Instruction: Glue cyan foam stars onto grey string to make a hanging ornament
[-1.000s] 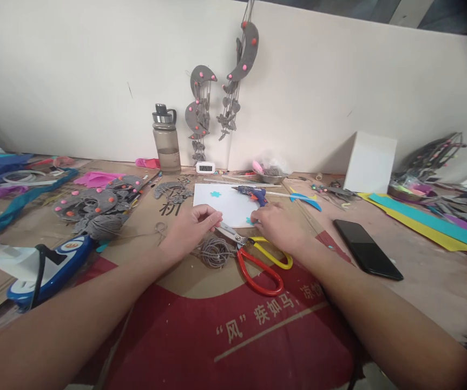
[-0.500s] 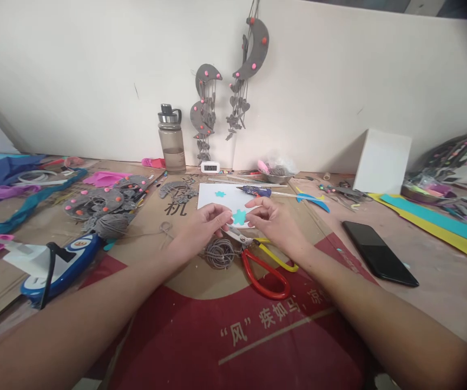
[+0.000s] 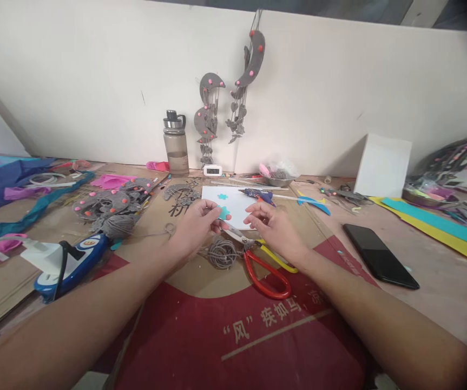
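- left hand [image 3: 195, 227] pinches a small teal flower-shaped foam cutout [image 3: 224, 212] at fingertips, grip clamped on it, held just above the near edge of the white rectangular sheet [image 3: 233, 206]; lifted off so it can be turned and lined up, I'd judge
- right hand [image 3: 276, 227] sits just right of the cutout, fingers loosely curled and apart, holding nothing, hovering near the sheet's near right corner; close enough to help steady the piece
- second teal flower cutout [image 3: 222, 196] lies flat on the sheet, toward its far left, apart from the held one
- blue hot-glue gun [image 3: 257, 194] lies across the sheet's far right edge, within reach of the right hand
- red-and-yellow handled scissors [image 3: 263, 260] lie just in front of the sheet, blades pointing to it, under the right hand
- grey coil of cord [image 3: 221, 253] rests in front of the sheet, touching the scissors' blades
- black phone [image 3: 379, 255] lies well right of the sheet, out of the work area
- all on a cluttered table [image 3: 440, 281] with cardboard over it
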A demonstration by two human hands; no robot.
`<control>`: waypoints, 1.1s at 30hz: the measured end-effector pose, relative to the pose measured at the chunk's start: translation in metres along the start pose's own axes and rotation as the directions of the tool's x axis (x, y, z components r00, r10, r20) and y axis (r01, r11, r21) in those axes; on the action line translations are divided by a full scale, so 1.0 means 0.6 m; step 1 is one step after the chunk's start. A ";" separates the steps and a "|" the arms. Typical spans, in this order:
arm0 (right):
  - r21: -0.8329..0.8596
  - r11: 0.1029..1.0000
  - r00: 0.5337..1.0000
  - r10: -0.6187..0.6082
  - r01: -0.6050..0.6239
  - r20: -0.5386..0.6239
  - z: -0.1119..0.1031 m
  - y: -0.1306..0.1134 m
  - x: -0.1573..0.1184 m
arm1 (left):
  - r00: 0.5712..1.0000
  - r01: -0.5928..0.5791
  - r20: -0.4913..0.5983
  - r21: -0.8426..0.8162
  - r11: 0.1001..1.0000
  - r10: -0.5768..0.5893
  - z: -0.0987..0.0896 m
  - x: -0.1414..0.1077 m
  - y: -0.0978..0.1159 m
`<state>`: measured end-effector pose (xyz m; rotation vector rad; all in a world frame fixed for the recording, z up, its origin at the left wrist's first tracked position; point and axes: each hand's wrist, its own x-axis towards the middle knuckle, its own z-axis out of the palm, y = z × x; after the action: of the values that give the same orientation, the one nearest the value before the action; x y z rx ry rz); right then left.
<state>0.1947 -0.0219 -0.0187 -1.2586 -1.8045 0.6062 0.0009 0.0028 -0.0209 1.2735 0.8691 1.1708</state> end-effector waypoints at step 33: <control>-0.621 0.783 0.998 -0.055 0.037 -0.009 -0.043 -0.031 -0.003 | 0.946 -0.056 0.323 0.150 0.987 0.004 -0.010 -0.012 -0.008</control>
<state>0.2067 -0.0325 0.0086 -1.6272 -2.0880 -0.0687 -0.0056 -0.0021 -0.0271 1.5615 0.7102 0.8951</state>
